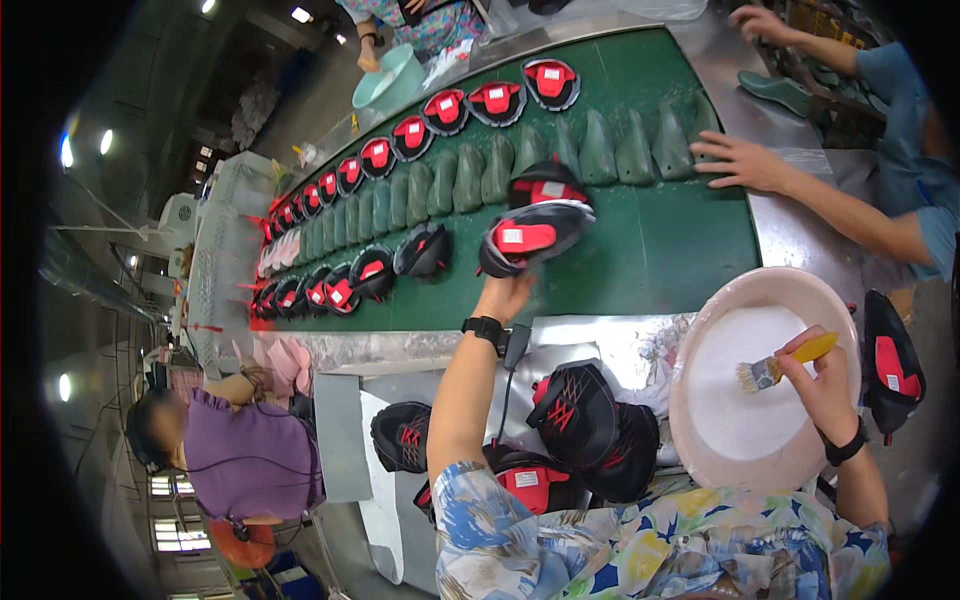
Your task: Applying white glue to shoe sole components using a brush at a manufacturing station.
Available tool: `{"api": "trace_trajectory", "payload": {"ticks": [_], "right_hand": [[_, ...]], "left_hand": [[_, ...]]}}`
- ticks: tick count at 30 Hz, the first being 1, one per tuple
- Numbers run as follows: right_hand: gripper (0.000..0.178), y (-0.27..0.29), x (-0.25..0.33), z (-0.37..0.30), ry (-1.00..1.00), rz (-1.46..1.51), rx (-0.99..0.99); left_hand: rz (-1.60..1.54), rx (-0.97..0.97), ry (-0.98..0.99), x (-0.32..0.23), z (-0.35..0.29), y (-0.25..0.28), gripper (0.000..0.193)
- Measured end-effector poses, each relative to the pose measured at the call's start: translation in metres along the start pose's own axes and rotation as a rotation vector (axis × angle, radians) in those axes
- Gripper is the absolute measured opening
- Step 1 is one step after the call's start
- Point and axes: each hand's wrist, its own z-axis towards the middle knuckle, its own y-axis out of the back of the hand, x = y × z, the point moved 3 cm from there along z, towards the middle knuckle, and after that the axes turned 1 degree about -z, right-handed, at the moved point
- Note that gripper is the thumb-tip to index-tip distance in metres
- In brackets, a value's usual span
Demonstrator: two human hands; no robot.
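Note:
My left hand (508, 296) reaches over the green conveyor belt (655, 240) and is closed on the heel part of a black shoe upper (512, 236) with a red lining. A second black and red upper (545, 188) lies right behind it, partly covered. My right hand (822, 392) grips a paintbrush (768, 372) with a yellow handle and pale bristles. Its bristles are over the white liquid (735, 425) in a pale pink basin (690, 345); whether they touch the liquid, I cannot tell.
Green shoe lasts (468, 180) stand in a row mid-belt, with red-lined uppers (445, 112) on both sides. More uppers (575, 415) lie close before me. On the right, a co-worker's hand (738, 162) rests at the belt. A person in purple (245, 455) sits left; another's hand touches a green basin (395, 85).

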Motion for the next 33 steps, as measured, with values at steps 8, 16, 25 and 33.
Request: {"api": "trace_trajectory", "payload": {"ticks": [8,16,25,33], "right_hand": [[0.01,-0.01,0.009,0.011,0.013,0.018,0.036],[0.012,0.001,0.017,0.005,0.087,-0.046,0.09],[0.013,0.009,0.018,0.0,0.051,-0.039,0.109],[0.016,0.036,-0.005,-0.01,0.059,-0.164,0.064]], "left_hand": [[-0.297,-0.303,-0.219,-0.06,-0.028,0.065,0.01],[-0.206,-0.895,-0.055,-0.04,-0.075,0.213,0.039],[1.049,-0.524,-0.288,-0.056,0.036,0.05,0.075],[0.632,-0.219,-0.159,-0.013,0.031,-0.137,0.013]]}}
